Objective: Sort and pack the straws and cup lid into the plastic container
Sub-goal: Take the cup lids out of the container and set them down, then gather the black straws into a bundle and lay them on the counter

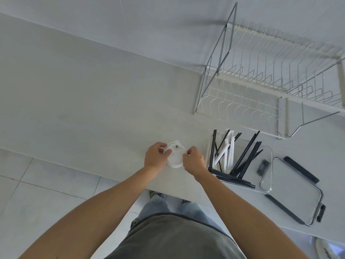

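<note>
A pale bench [93, 101] runs slantwise across the view, meeting a plain white wall [149, 19] at its far edge. On the bench, toward the right, stands a wire dish rack [265, 79] with a white frame, rows of thin upright dividers and bent chrome legs. Below the bench's near edge lies a floor [37, 187] of light tiles with grey joints. The person wears a grey shirt [177, 238], blue jeans [158, 204] and shoes [156, 193] that stand on the tiles just under the bench edge.
</note>
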